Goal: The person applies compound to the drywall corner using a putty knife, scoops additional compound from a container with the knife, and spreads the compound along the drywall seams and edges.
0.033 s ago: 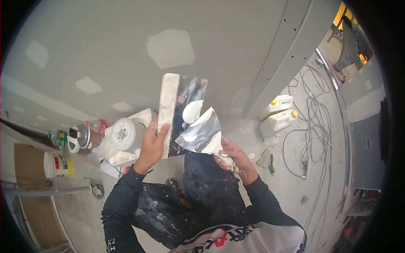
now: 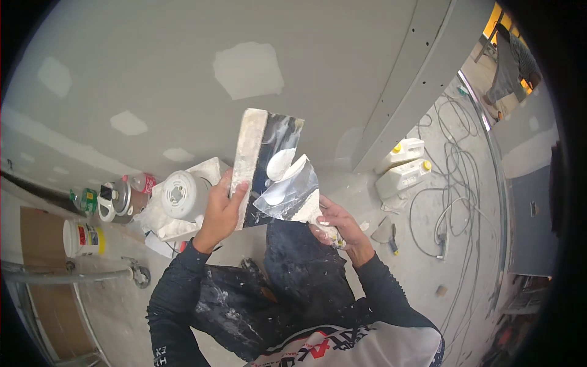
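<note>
My left hand (image 2: 221,209) grips a long metal mud pan (image 2: 260,165) by its white, crusted edge and holds it upright in front of me. My right hand (image 2: 333,225) is closed on the handle of a wide taping knife (image 2: 293,192). Its shiny blade lies tilted across the lower part of the pan. Dabs of white joint compound (image 2: 280,164) sit on the pan and the blade where they meet. Both hands are at chest height above my dark, paint-spattered trousers.
A grey drywall wall (image 2: 183,73) with white patched spots rises ahead. A white bucket (image 2: 177,196), cans and a small tub (image 2: 82,238) stand at the left. Two white jugs (image 2: 403,171), cables (image 2: 455,183) and a small trowel (image 2: 391,235) lie at the right. Another person (image 2: 513,61) stands far right.
</note>
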`<action>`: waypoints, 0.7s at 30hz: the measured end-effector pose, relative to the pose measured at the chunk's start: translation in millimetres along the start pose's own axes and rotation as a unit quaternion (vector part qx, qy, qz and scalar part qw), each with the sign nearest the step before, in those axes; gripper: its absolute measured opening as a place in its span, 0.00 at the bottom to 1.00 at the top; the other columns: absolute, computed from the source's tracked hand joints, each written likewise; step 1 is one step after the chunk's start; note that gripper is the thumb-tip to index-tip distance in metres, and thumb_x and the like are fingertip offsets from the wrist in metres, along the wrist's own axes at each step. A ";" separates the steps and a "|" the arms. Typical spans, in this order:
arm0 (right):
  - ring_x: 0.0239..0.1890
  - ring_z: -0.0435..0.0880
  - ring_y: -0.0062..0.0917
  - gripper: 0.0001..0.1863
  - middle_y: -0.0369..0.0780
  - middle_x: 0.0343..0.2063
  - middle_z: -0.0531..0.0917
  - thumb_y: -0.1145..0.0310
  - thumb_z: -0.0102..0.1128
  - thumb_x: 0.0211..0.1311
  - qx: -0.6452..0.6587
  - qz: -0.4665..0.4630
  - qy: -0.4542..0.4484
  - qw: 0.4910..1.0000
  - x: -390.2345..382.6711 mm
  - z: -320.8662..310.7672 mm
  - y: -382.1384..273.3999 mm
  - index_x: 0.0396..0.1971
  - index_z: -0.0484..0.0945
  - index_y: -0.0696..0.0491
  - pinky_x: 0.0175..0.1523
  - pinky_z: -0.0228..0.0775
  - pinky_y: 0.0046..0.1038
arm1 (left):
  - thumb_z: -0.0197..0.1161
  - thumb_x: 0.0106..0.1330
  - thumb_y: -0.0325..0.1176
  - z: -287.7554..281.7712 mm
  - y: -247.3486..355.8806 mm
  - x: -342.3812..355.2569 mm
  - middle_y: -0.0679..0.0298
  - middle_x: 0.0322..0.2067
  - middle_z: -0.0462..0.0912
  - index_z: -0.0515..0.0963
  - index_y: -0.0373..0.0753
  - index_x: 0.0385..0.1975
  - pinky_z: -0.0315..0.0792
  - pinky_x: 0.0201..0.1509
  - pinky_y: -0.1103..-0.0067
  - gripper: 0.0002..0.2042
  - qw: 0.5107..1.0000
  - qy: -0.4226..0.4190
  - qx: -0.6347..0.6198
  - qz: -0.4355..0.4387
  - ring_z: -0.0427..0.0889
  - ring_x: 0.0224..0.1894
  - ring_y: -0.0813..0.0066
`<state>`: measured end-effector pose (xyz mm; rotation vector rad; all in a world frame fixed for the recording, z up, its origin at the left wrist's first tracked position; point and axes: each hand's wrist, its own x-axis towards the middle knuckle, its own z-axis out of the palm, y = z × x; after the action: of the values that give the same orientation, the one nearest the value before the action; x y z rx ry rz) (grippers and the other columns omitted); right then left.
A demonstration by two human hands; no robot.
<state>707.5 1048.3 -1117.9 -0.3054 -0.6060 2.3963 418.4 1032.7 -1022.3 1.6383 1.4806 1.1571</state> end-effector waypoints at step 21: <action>0.22 0.76 0.19 0.31 0.42 0.31 0.81 0.75 0.55 0.71 -0.105 0.061 -0.118 0.986 49.0 -31.3 -9.4 0.72 0.58 0.60 0.24 0.67 0.22 | 0.56 0.78 0.39 -10.8 22.5 -0.1 0.46 0.46 0.85 0.74 0.23 0.57 0.72 0.56 0.76 0.21 0.992 -0.092 0.067 -0.060 0.82 0.49 0.69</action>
<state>686.2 1096.8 -1143.5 -0.1514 -0.9786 2.5084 418.1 1027.9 -997.8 1.6717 1.5418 0.8325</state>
